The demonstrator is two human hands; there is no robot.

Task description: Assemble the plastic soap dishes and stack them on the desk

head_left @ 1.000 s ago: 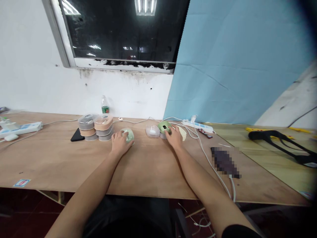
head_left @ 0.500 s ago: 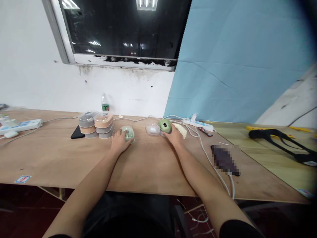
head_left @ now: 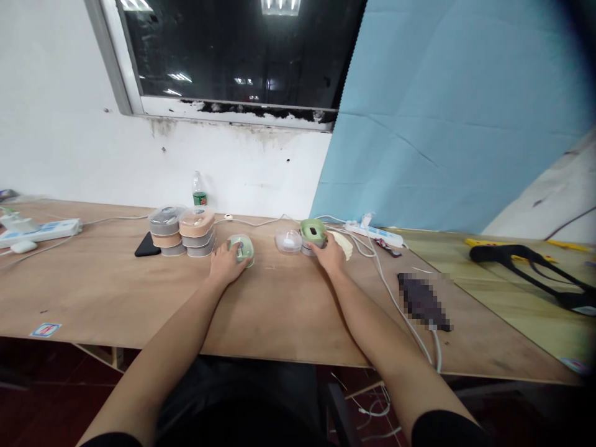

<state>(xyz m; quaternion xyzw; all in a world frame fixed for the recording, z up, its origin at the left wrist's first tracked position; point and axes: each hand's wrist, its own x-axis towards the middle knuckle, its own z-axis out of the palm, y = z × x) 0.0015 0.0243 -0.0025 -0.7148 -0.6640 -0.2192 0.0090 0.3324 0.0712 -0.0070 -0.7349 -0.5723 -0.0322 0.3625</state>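
My left hand (head_left: 228, 264) is closed round the near left side of a small green box (head_left: 244, 249) with a clear lid, which rests on the table. My right hand (head_left: 329, 253) grips the right side of a green open-topped container (head_left: 313, 230) with a dark slot in its bottom. That container sits on top of a grey one (head_left: 307, 249), partly hidden by my fingers. Touching them on the left is a clear plastic lid (head_left: 288, 241). Pale yellow pieces (head_left: 343, 243) lie behind my right hand.
Two stacks of grey and peach boxes (head_left: 198, 231) stand to the left, beside a black phone (head_left: 147, 246). A plastic bottle (head_left: 199, 189) stands by the wall. White cables (head_left: 388, 288), power strips (head_left: 376, 234) and a pixelated dark object (head_left: 423, 301) lie about. A black strap (head_left: 507, 253) is at far right.
The green container in my right hand has gone from tilted to nearly level on the grey one. My left hand stays on its green box. The view has shifted slightly.
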